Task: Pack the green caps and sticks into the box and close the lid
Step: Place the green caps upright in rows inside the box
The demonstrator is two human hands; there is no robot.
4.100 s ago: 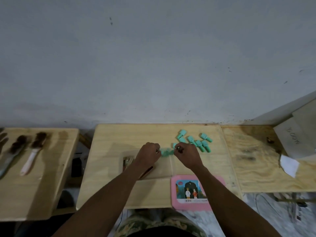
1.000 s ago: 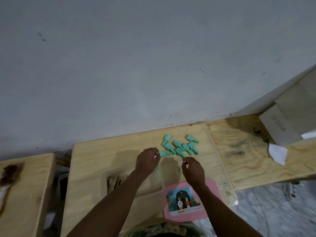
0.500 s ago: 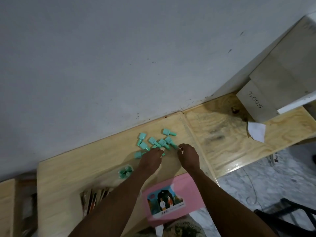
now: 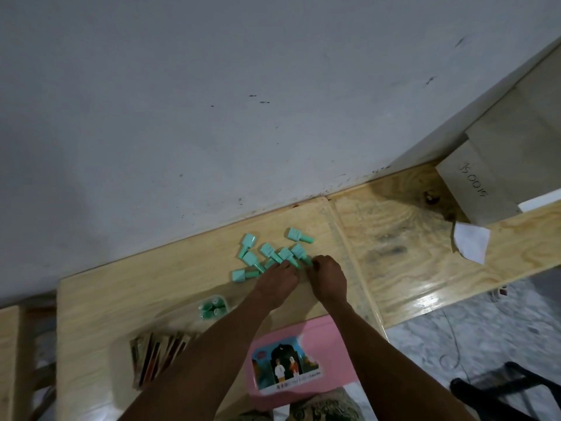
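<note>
Plywood tabletop (image 4: 136, 293) (green caps (image 4: 267, 250) strewn on it) meets scuffed grey wall (image 4: 182, 101)

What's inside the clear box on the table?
A small cluster of green caps sits in the far corner of the clear box. The left forearm covers the near part, so anything there is hidden.

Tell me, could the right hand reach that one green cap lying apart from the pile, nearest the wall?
Probably yes. The lone green cap lies a little beyond the right hand, which is at the edge of the pile. Nothing covers the cap; only the pile's edge lies between.
</note>
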